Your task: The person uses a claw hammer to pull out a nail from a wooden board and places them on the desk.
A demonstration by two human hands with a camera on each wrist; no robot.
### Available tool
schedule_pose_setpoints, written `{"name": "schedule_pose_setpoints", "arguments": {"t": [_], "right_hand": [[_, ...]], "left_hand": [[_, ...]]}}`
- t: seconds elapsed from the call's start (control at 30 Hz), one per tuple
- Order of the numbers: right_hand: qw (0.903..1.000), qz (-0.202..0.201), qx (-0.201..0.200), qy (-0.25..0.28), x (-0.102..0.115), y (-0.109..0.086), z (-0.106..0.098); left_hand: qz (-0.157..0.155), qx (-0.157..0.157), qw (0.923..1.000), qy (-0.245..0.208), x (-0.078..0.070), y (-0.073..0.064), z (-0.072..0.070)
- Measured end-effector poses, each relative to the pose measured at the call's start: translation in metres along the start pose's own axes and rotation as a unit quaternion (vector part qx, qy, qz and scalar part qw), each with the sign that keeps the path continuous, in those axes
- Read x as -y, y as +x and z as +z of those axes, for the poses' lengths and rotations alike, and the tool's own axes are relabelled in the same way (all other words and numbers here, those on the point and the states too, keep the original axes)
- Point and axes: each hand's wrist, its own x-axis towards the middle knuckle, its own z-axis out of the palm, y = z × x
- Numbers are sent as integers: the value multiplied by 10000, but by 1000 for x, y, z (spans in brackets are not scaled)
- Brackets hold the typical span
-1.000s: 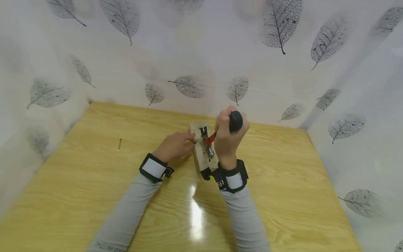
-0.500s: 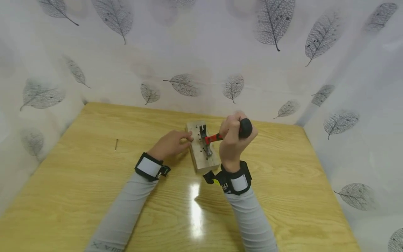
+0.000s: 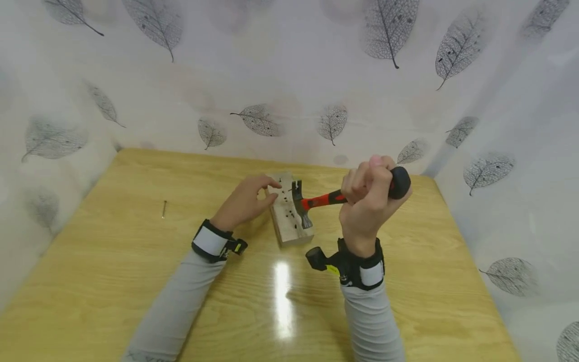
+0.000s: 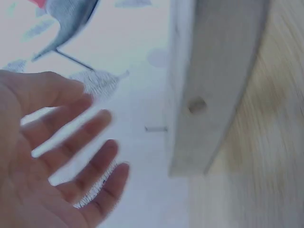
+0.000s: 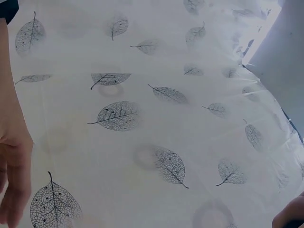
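Observation:
My right hand (image 3: 373, 201) grips the red and black handle of a claw hammer (image 3: 318, 201). The hammer's grey head hangs over the right side of a pale wooden block (image 3: 291, 234) that has several dark holes or marks on top. By the claw, the left wrist view shows a thin nail (image 4: 75, 60) that seems to touch its tip. Another nail (image 4: 156, 128) sticks out of the block's top face. At the block's left edge is my left hand (image 3: 244, 201), fingers spread and apart from the block in the left wrist view.
A loose nail (image 3: 164, 209) lies on the wooden table (image 3: 135, 281), left of the left hand. Behind the table's far edge rises a leaf-patterned wall covering (image 3: 280, 75), which also closes off both sides. Light glares on the table in front of the block.
My right hand has moved right and drawn the hammer head away from the block's middle. The left fingers, earlier against the block's left edge, have spread apart. The view has shifted slightly.

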Motion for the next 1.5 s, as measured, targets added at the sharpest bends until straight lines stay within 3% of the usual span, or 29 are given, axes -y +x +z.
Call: {"name": "schedule_pose_setpoints", "arguments": {"t": [0.1, 0.2, 0.37, 0.63, 0.8, 1.0, 1.13, 1.23, 1.37, 1.5], "right_hand": [[10000, -6, 10, 28, 6, 1, 1], [9999, 12, 33, 129, 10, 2, 1], [9997, 119, 83, 204, 12, 2, 2], [9997, 176, 135, 79, 14, 3, 3], [9998, 141, 138, 100, 14, -2, 10], [9997, 110, 236, -11, 12, -4, 11], [9996, 156, 244, 54, 9, -6, 10], [9994, 200, 256, 85, 7, -7, 9], [9995, 202, 233, 61, 5, -4, 7], [9996, 125, 245, -28, 2, 0, 7]], "left_hand": [[460, -206, 9986, -180, -12, 3, 0], [753, -216, 9965, -295, -23, 4, 2], [647, -325, 9972, -180, -29, 4, 5], [480, -455, 9972, -343, -22, 3, 4], [556, -570, 9965, -250, -22, 3, 2], [525, -1223, 9911, -80, -15, 4, -5], [172, -1527, 9881, -71, -9, 0, -22], [-263, -1620, 9864, 2, 1, -7, -36], [-1148, -1572, 9796, 506, 18, -19, -61], [-2237, -1297, 9599, 1078, 34, -40, -93]]}}
